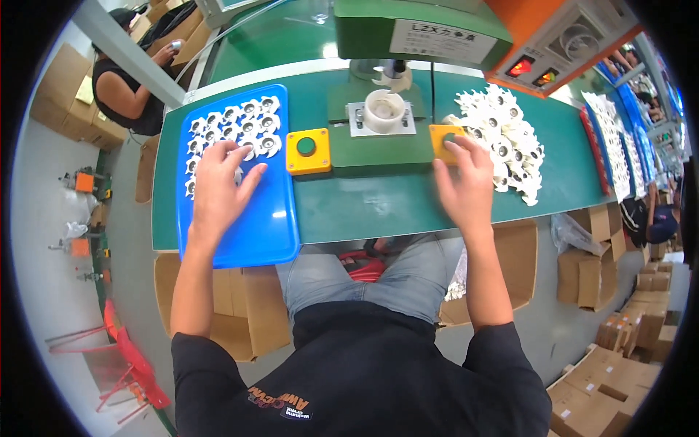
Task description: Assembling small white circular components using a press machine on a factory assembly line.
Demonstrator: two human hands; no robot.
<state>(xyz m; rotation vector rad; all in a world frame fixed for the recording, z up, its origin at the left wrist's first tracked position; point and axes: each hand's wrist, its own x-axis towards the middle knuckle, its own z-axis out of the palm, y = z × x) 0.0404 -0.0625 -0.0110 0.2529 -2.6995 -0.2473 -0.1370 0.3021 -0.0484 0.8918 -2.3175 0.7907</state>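
My left hand (220,186) is over the blue tray (266,229), thumb spread away from the bent fingers. Its fingertips are beside white bladed impellers (249,127) laid in rows, and one partly shows in the gap by the thumb. My right hand (468,182) reaches to the right yellow button box (439,138), its fingers over the button and thumb held apart. The left yellow box with a green button (306,146) is untouched. Between the boxes, a green press (381,156) carries a white round fixture (384,109); a white bladed part (393,79) sits at the ram above.
A heap of white impellers (510,142) lies on the green table (561,167) at right. An orange control box (564,44) with lit switches stands behind it. Cardboard boxes (266,309) sit below the table edge. Another person (120,87) is at the far left.
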